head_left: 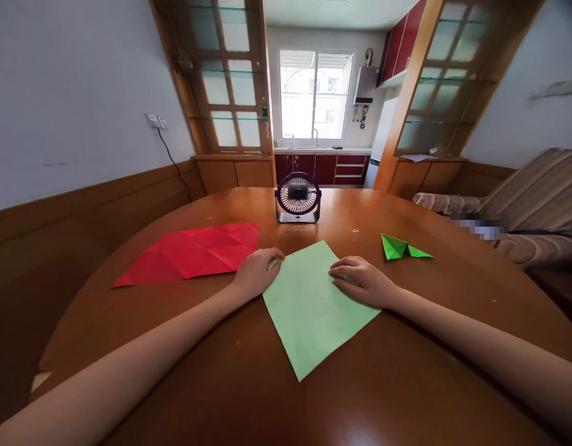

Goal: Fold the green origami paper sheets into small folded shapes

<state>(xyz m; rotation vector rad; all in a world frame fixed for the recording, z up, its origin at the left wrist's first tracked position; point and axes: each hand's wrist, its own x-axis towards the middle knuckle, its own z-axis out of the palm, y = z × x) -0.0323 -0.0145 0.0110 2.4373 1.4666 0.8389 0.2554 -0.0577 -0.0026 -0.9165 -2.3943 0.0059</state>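
Note:
A pale green sheet of paper [309,316] lies on the table in front of me, turned so that one corner points toward me. My left hand [259,271] rests at its left corner, fingers stretched over the edge and thumb on the paper. On the sheet's upper right part my right hand [363,280] lies flat, fingers extended and slightly apart. Neither hand grips anything. Left of my left hand is a red sheet of paper [197,248] with crease lines. A small folded bright green paper piece [395,248] sits beyond my right hand.
The brown wooden table [197,384] has a rounded edge. A small dark desk fan [298,195] stands at its far side, facing me. To the right is a striped sofa [541,198]. Wooden cabinets and a kitchen window [314,93] are in the background.

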